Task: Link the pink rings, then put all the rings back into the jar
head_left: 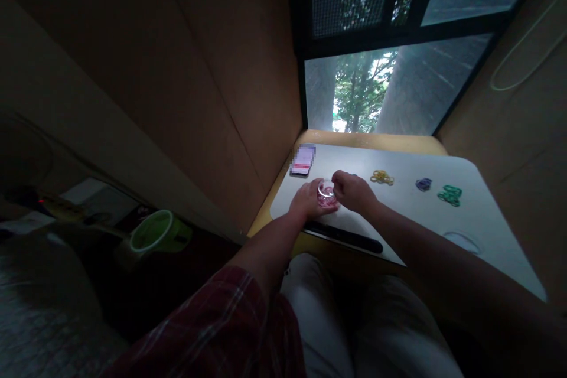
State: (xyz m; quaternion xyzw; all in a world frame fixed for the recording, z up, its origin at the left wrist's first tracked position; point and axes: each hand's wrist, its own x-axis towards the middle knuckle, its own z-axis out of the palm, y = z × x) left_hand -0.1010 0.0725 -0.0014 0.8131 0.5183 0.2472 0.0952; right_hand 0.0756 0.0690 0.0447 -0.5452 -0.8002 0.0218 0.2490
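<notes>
On the white tabletop (398,218), my left hand (305,201) is wrapped round a small clear round container (326,202) with pinkish-red loops inside. My right hand (353,190) is at the container's right rim, its fingers curled into a pinch. Whatever those fingers hold, if anything, is hidden. To the right lie three separate little heaps of bands: yellow (381,177), purple (423,183) and green (450,195). A clear round lid-like piece (463,241) rests near my right forearm.
A phone (303,160) lies at the table's back left corner. Along the front edge runs a long black strip (343,235). Below on the left stands a green bin (153,231). A window (363,91) is behind the table, and a wooden wall (248,71) rises close on the left.
</notes>
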